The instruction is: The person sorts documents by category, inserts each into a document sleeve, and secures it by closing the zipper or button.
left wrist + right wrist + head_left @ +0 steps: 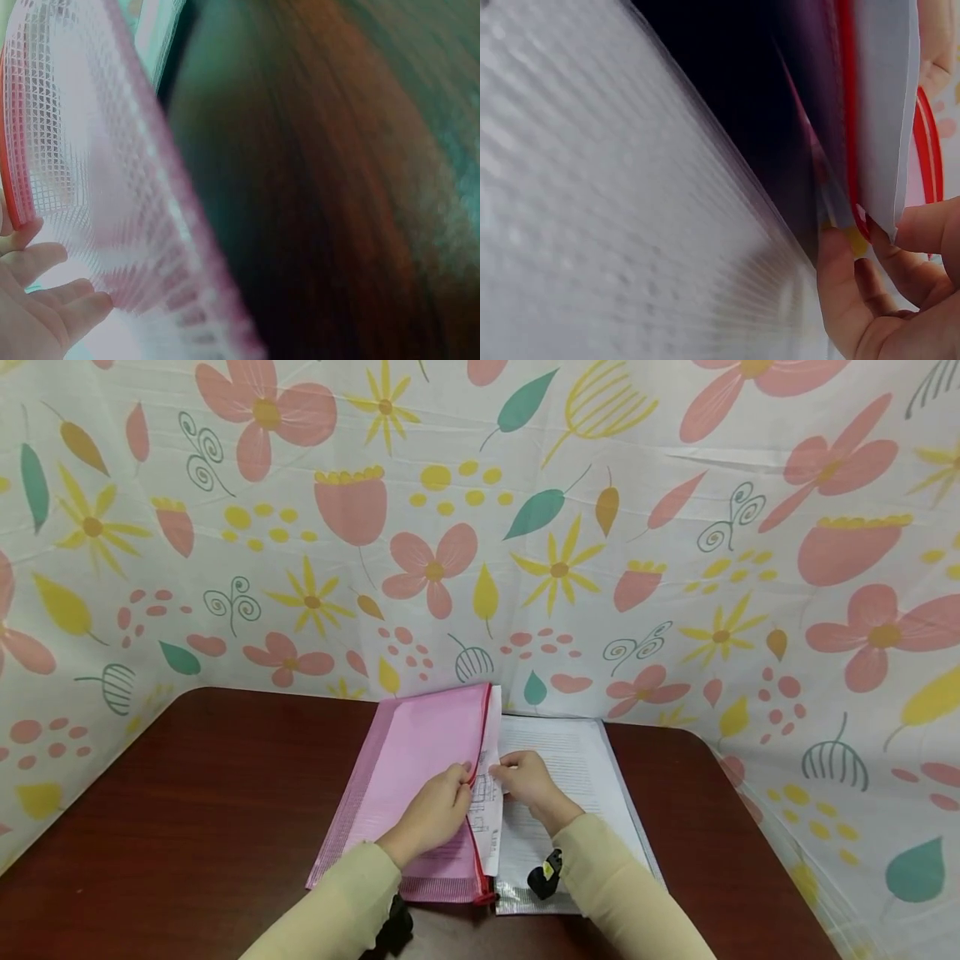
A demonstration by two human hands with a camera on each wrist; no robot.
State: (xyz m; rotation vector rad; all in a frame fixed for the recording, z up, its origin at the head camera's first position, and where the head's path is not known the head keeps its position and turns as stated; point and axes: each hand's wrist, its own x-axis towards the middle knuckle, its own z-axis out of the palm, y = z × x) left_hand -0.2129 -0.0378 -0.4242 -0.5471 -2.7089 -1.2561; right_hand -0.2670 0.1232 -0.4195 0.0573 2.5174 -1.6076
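Note:
A pink mesh zipper pouch (423,735) lies on the table, its red-zippered right side unfastened. White printed papers (490,839) stick out a little through that opening. My left hand (435,808) holds the pouch by the zipper edge, thumb on top. In the left wrist view its fingers (82,311) lie against the mesh (112,172). My right hand (531,783) pinches the outer edge of the papers between thumb and fingers. The right wrist view shows the paper edge (889,112) in that pinch, with the red zipper (847,127) alongside.
To the right, partly under my right hand and forearm, lies a clear-white mesh pouch (562,743) with lined sheets inside. The dark brown table (225,793) extends to both sides. A flower-patterned cloth (450,552) hangs behind it. Black wrist straps (543,878) are on my sleeves.

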